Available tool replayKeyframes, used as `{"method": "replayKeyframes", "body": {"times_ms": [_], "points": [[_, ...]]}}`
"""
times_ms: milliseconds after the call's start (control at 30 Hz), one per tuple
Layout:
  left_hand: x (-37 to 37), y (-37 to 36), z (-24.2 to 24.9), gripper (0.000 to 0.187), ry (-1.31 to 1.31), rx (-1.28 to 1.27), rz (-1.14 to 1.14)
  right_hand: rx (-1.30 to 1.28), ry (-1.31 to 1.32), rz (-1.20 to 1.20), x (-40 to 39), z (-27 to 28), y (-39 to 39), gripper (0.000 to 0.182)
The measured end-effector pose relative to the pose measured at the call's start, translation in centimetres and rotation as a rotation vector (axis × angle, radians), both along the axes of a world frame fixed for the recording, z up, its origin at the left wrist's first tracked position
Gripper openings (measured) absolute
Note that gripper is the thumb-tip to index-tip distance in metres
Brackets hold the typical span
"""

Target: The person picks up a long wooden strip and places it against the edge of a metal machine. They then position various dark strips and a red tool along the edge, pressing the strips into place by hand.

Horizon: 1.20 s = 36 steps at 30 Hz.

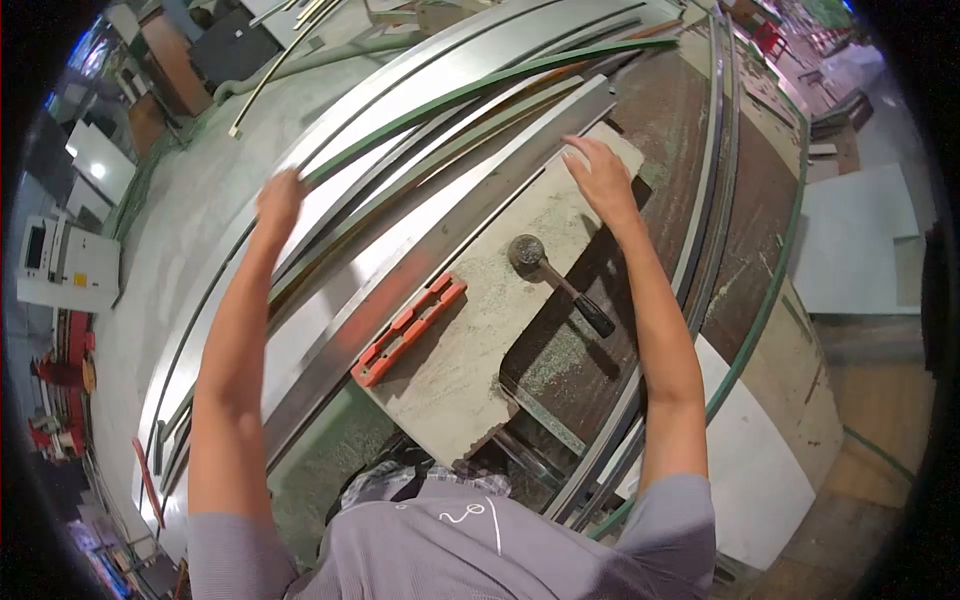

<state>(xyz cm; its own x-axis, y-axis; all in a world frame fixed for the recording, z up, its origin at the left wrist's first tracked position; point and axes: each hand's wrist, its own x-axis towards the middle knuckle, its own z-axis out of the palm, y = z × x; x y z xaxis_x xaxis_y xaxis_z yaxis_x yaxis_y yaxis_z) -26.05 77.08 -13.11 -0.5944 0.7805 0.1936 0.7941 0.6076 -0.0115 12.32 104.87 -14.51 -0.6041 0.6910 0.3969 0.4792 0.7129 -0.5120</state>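
My left hand (280,198) is closed at the near end of a long green strip (490,82), which runs off to the far right over the metal table. My right hand (602,178) is open, fingers apart, over the far end of a pale machine plate (490,330). Its fingertips are right by a long metal fence (440,240). On the plate lie an orange-red slotted plastic piece (410,330) and a clamp lever (562,285) with a round knob and a black grip.
Several long narrow strips (430,165) lie along the silver metal table (330,140). More dark strips (705,200) run along the brown board on the right. A white panel (855,240) stands beyond it. Sawdust covers the machine plate. A white boxy machine (70,265) is at far left.
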Motion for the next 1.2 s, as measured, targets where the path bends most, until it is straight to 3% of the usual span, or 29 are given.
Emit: {"method": "replayKeyframes", "body": {"times_ms": [100, 233, 433, 600, 700, 767, 900, 967, 1100, 1200], "points": [[-2.6, -11.5, -2.2, 0.022, -0.054, 0.014, 0.155, 0.026, -0.068, -0.091, 6.9, 1.9, -3.2, 0.034], [-3.6, -25.9, -3.7, 0.020, 0.008, 0.104, 0.130, -0.032, -0.245, -0.496, 17.0, 0.8, -8.8, 0.041], [-1.7, -37.3, -3.0, 0.023, 0.033, 0.067, 0.313, -0.256, -0.316, -0.780, 23.8, 0.1, -22.8, 0.048], [-2.3, -41.2, -4.5, 0.030, -0.061, 0.142, 0.282, -0.399, -0.373, -0.855, 20.4, 0.1, -31.4, 0.053], [-3.1, -42.6, -5.7, 0.037, -0.077, 0.330, 0.153, -0.298, -0.340, -0.829, 19.1, -1.6, -34.1, 0.057], [-1.3, -41.7, -3.3, 0.037, -0.183, 0.359, 0.201, -0.289, -0.517, -0.887, 18.3, -2.3, -34.8, 0.061], [0.3, -43.7, -1.5, 0.035, -0.448, 0.513, 0.199, -0.192, -0.484, -0.919, 18.6, -4.2, -35.0, 0.064], [1.3, -45.9, -0.3, 0.034, -0.486, 0.463, 0.189, -0.183, -0.528, -0.935, 18.4, -3.7, -36.1, 0.065], [4.0, -52.6, 0.7, 0.028, -0.586, 0.623, 0.231, -0.333, -0.520, -0.949, 18.7, -2.7, -42.3, 0.074], [6.3, -57.3, 1.2, 0.023, -0.693, 0.765, 0.277, -0.287, -0.570, -0.929, 19.2, -3.7, -48.4, 0.078]]}}
